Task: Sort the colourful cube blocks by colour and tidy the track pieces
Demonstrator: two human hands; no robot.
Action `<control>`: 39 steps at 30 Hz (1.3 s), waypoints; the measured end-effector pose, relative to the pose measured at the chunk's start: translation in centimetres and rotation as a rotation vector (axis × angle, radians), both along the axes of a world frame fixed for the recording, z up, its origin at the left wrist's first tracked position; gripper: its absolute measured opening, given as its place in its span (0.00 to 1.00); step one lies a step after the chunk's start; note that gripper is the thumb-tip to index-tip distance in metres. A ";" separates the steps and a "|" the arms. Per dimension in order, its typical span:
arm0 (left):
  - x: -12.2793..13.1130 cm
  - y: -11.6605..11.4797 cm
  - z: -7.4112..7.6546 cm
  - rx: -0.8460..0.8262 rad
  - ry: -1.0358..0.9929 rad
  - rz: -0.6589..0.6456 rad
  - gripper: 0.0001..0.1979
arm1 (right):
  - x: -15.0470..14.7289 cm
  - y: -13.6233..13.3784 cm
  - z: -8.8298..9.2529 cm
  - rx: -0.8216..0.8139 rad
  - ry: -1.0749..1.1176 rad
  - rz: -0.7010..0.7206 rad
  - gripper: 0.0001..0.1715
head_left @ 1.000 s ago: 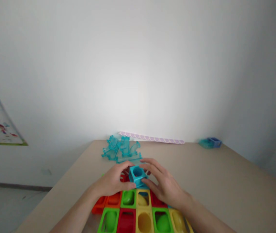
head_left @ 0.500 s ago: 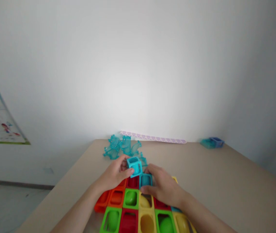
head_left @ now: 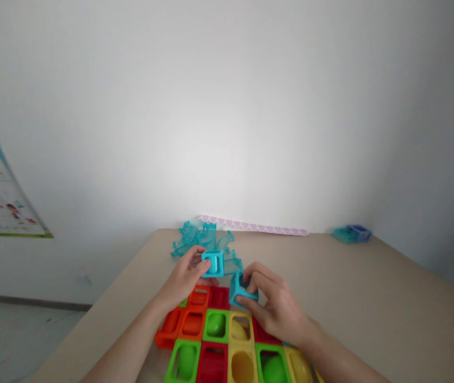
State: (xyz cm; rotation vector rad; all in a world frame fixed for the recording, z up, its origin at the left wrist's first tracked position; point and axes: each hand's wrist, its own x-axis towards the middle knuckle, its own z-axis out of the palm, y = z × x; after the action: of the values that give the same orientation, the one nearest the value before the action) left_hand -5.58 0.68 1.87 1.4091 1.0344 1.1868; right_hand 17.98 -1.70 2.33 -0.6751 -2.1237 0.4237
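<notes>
My left hand (head_left: pixel 187 274) pinches a light blue cube frame (head_left: pixel 213 264) with a rounded piece inside it, raised above the table. In my right hand (head_left: pixel 272 295) is another blue cube frame (head_left: pixel 236 290), tilted, with the fingers hooked into its opening. Below both hands lies a block of coloured cube frames: an orange cube (head_left: pixel 191 323), a green cube (head_left: pixel 216 325), a red cube (head_left: pixel 212 361) and a yellow cube (head_left: pixel 242 366) among several. Rounded pieces show inside many of them. My right hand and forearm cover part of the block's right side.
Translucent teal plastic pieces (head_left: pixel 208 236) lie heaped at the table's back left. A lilac patterned strip (head_left: pixel 253 227) runs along the wall. A dark blue box (head_left: pixel 359 233) and a teal piece (head_left: pixel 343 234) sit at the back right corner of the table (head_left: pixel 350 298).
My right hand has lifted its blue cube from the block and tipped it. My left hand has shifted slightly left and up with its cube, turning it.
</notes>
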 end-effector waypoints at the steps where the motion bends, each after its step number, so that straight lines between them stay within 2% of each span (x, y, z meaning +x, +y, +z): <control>1: 0.1 -0.1 0.2 -0.017 -0.018 -0.017 0.18 | 0.1 0.0 -0.1 0.002 0.056 -0.027 0.11; 5: 0.0 -0.2 0.6 0.048 0.087 -0.114 0.19 | 0.2 0.5 -0.5 -0.035 0.213 -0.165 0.09; 10: -0.2 -0.3 0.2 0.101 0.166 -0.214 0.20 | 0.1 0.7 -0.6 -0.052 0.304 -0.258 0.09; 13: -0.1 -0.4 0.1 0.080 0.168 -0.243 0.22 | -0.1 0.2 0.2 -0.062 0.239 -0.171 0.06; 16: -0.1 -0.4 0.3 0.095 0.198 -0.203 0.23 | -0.2 -0.4 1.1 -0.065 0.067 0.023 0.05; 18: -0.1 -0.4 0.4 0.123 0.223 -0.170 0.23 | -0.3 -0.6 1.4 -0.064 0.018 0.094 0.07; 24: -0.3 -0.6 0.6 0.117 0.231 -0.251 0.28 | -0.2 0.1 0.8 -0.017 0.005 0.049 0.07; 33: 0.3 -1.2 1.6 0.176 0.299 -0.406 0.28 | -0.2 0.2 0.5 -0.004 -0.002 0.061 0.08; 39: 0.6 -1.6 2.1 0.192 0.339 -0.399 0.29 | -0.3 0.1 0.5 0.008 -0.014 0.047 0.09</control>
State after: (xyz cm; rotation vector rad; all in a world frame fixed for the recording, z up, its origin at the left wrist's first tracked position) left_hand -4.99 -0.88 3.94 1.9111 0.8219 0.7850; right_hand 17.73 -1.59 2.84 -0.6260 -2.1572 0.4374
